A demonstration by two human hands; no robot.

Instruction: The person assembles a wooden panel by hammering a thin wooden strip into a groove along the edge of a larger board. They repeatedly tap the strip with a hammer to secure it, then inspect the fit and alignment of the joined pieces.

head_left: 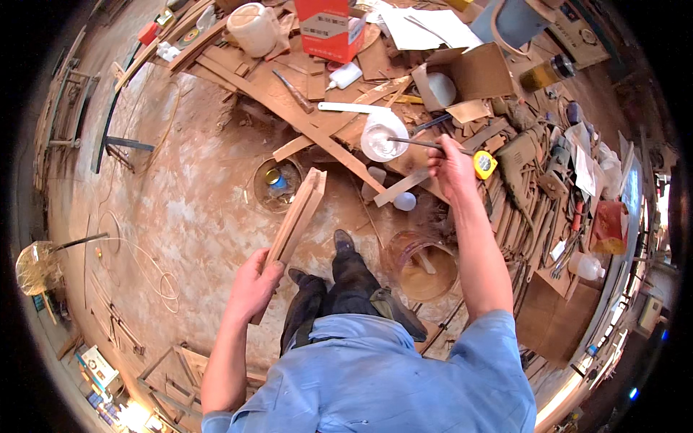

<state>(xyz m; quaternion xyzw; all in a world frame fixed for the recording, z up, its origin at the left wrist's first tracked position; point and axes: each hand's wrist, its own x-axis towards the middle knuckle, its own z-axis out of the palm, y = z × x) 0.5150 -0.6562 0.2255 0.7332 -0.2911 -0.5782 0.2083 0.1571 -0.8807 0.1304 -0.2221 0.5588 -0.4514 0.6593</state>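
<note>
My left hand (254, 285) is closed round the lower part of a wooden piece (296, 216), which slants up and away over the floor and shows a lengthwise groove. Farther right, my right hand (455, 169) grips a thin dark stick (417, 143). The stick's tip reaches into a white plastic ladle (385, 130) with white paste inside. That ladle rests on the cluttered workbench, its handle pointing left. A yellow tape measure (484, 164) lies just right of my right hand.
Wood strips, a red box (325, 29), a white jug (253, 30), a white squeeze bottle (345, 76) and a chisel-like tool (293, 92) crowd the bench. Power tools (521, 162) lie at right. Buckets (426, 270) stand on the floor by my feet; a pale hose (162, 289) curls at left.
</note>
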